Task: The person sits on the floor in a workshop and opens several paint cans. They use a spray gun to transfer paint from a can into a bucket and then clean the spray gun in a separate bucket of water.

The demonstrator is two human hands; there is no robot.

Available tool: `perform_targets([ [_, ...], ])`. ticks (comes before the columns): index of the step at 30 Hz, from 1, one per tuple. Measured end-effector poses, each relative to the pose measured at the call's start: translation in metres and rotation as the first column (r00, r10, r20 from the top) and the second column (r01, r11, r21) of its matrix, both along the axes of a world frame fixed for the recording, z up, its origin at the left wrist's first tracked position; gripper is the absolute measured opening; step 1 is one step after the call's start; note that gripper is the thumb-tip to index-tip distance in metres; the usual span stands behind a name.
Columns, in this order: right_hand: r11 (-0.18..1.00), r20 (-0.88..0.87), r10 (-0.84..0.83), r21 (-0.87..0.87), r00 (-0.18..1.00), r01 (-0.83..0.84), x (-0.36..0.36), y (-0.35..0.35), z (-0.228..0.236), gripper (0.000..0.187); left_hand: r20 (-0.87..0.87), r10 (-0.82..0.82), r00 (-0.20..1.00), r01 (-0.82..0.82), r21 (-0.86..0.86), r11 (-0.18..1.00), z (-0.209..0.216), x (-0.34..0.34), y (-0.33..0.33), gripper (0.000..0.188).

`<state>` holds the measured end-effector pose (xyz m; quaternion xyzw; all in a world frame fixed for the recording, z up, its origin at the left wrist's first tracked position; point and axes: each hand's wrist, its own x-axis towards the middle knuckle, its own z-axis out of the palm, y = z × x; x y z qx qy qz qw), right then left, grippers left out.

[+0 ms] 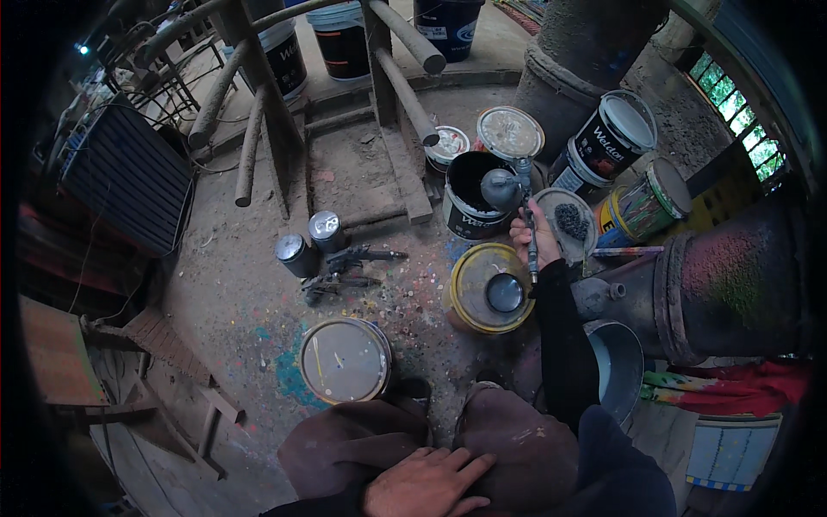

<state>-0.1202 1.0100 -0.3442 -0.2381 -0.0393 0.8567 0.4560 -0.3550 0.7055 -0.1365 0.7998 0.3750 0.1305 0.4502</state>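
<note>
Floor guns (345, 260): two dark spray guns lie beside two metal cups (326, 227), left of centre in my feed.
Grey-lidded bucket (346, 360): I see it standing just before the knees.
Left hand (431, 482): rests on the thigh, fingers loosely spread, holding nothing.
Black bucket (495, 231): open.
Raised spray gun (501, 189): its round cup overlaps the black bucket's mouth; I cannot tell whether they touch.
Right hand (541, 237): fingers wrapped around the raised spray gun.
Basin (628, 362): beside the right forearm, pale inside.
</note>
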Motion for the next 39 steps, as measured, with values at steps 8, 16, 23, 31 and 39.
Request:
perform_targets([
  [8,0.998,0.071,-0.043,0.038,0.997,0.04,-0.004,0.002,-0.006,0.022,0.004,0.008,1.0,-0.008,0.001,1.0,0.0,0.0,0.0,0.044],
  [16,0.996,0.086,-0.075,-0.033,0.994,0.078,-0.008,0.005,0.018,0.032,-0.261,-0.332,0.906,0.288,-0.194,0.938,-0.01,0.0,0.006,0.053],
  [23,0.988,-0.013,-0.079,0.132,0.997,0.08,-0.012,-0.002,0.054,0.032,-0.034,-0.011,0.999,0.01,-0.046,0.999,0.002,-0.001,0.001,0.045],
  [31,0.997,0.029,-0.071,0.004,0.997,0.071,-0.011,-0.003,0.02,0.03,-0.202,-0.221,0.954,0.197,-0.133,0.971,-0.009,0.001,-0.001,0.049],
  [39,0.997,0.004,-0.081,-0.002,0.997,0.081,-0.008,-0.003,0.017,0.031,-0.021,-0.002,1.0,0.002,-0.026,1.0,0.001,-0.001,-0.004,0.046],
])
